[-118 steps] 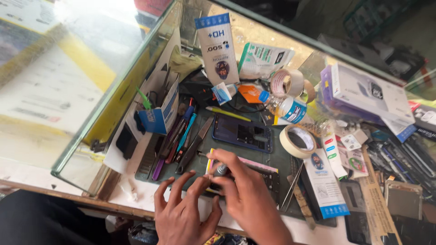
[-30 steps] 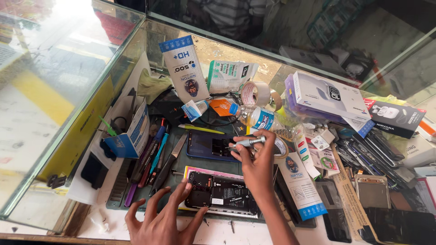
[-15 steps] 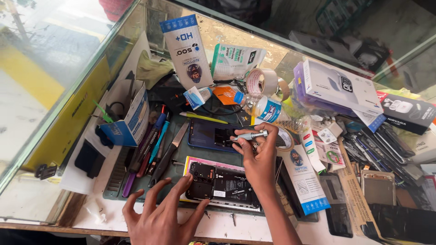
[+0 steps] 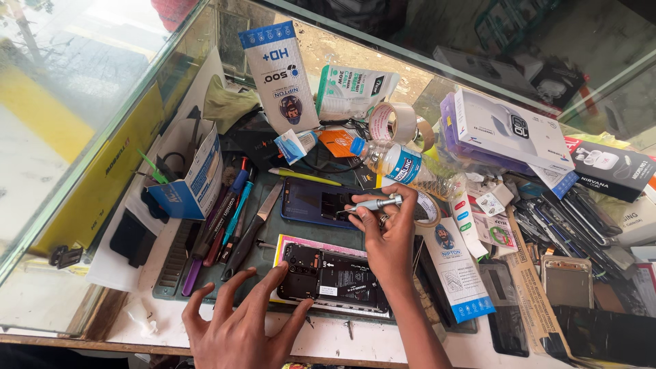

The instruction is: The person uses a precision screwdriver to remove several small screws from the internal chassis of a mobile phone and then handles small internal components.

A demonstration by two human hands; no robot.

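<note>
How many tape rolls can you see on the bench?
2: one tape roll stands upright behind the plastic bottle; the other roll lies flat, right of the right hand. More may be hidden under the clutter.

The left hand (image 4: 236, 328) lay low near the counter's front edge, palm down, fingers spread wide and pointing away from the body, its fingertips (image 4: 281, 268) pressed flat. The right hand (image 4: 386, 236) was raised farther in, toward the middle, wrist bent, forearm running back to the front edge. Its thumb and fingers (image 4: 403, 195) were pinched closed round a thin metal tool.
</note>
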